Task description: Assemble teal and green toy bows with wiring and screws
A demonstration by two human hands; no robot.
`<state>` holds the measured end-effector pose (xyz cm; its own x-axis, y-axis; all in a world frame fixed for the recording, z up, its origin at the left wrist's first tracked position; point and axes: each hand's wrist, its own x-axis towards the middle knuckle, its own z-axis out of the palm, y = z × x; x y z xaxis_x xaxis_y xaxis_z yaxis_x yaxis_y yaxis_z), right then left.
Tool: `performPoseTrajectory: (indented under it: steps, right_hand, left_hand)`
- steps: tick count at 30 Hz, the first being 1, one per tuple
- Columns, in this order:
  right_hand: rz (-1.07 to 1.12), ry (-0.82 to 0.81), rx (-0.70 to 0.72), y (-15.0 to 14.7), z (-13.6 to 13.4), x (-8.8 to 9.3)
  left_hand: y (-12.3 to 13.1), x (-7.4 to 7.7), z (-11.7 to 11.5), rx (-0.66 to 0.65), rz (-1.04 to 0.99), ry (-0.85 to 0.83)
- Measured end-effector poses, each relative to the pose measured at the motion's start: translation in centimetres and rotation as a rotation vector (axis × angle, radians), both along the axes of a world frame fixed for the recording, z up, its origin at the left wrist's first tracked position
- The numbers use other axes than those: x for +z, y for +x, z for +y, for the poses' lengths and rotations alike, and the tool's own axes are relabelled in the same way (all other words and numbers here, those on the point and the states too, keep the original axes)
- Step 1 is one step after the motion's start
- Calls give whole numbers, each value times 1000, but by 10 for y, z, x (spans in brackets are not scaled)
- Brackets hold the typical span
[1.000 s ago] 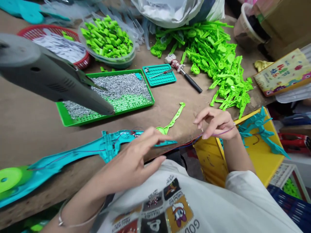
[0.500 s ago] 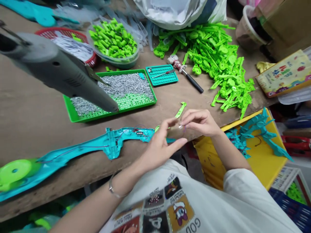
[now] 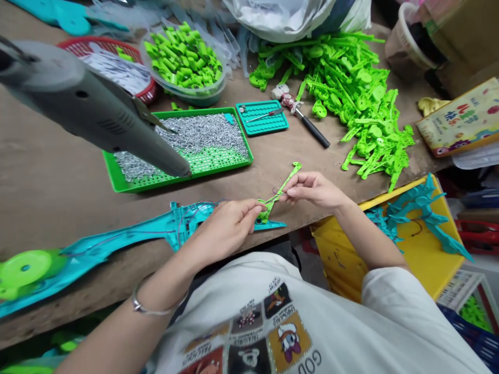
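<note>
A long teal plastic shell lies open side up along the table's front edge, with thin wires running inside it. At its right end sits a bright green plastic lever, slanting up and away. My left hand reaches over the shell, thumb and finger pinched at the lever's near end; what they grip is mostly hidden. Just right of the lever, my right hand pinches a thin dark wire, which crosses the lever towards the left fingertips. A green disc-shaped part is at the shell's left end.
Behind the shell stands a green tray of screws. A grey electric screwdriver hangs at upper left. Beyond are a tub of green caps, a hammer, and piled green levers. A yellow bin is at right.
My left hand has turned palm down and closed its fingertips at the lever's near end. My right hand has moved slightly down and left, drawing the wire alongside the lever.
</note>
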<state>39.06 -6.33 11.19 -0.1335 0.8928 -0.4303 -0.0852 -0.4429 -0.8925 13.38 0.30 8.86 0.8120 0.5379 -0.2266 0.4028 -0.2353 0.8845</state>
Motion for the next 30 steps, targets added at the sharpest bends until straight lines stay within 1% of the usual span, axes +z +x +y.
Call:
performPoseTrajectory:
  steps: [4, 7, 9, 12, 15, 17, 22, 24, 26, 28, 29, 30]
  right_hand:
    - [80, -49, -35, -4, 3, -7]
    - [141, -133, -54, -6, 4, -12]
    - [163, -164, -52, -7, 4, -15]
    - [155, -148, -49, -7, 5, -18]
    - [149, -132, -53, -7, 8, -20]
    - [164, -153, -43, -7, 11, -20]
    - [161, -180, 10, -5, 16, -24]
    - [120, -158, 28, -3, 18, -28]
    - [41, -107, 13, 1, 22, -32]
    - [-73, -56, -18, 5, 25, -36]
    - [-131, -42, -20, 7, 26, -38]
    - [-184, -33, -11, 8, 27, -39]
  left_hand:
    - [-2, -2, 5, -37, 41, 150]
    - [-2, -9, 6, -30, 28, 255]
    - [-3, -15, 7, -26, 61, 349]
    - [-3, -20, 9, -32, 120, 496]
    - [-1, -20, 12, -24, 138, 618]
    - [2, -20, 15, -18, 137, 693]
    - [6, -21, 18, -12, 133, 798]
    - [8, -24, 11, 63, 65, 870]
    - [11, -29, -4, 139, -133, 977]
    - [15, -36, -25, 121, -368, 1029]
    - [17, -41, -35, 85, -430, 1018]
    - [20, -46, -45, 57, -425, 988]
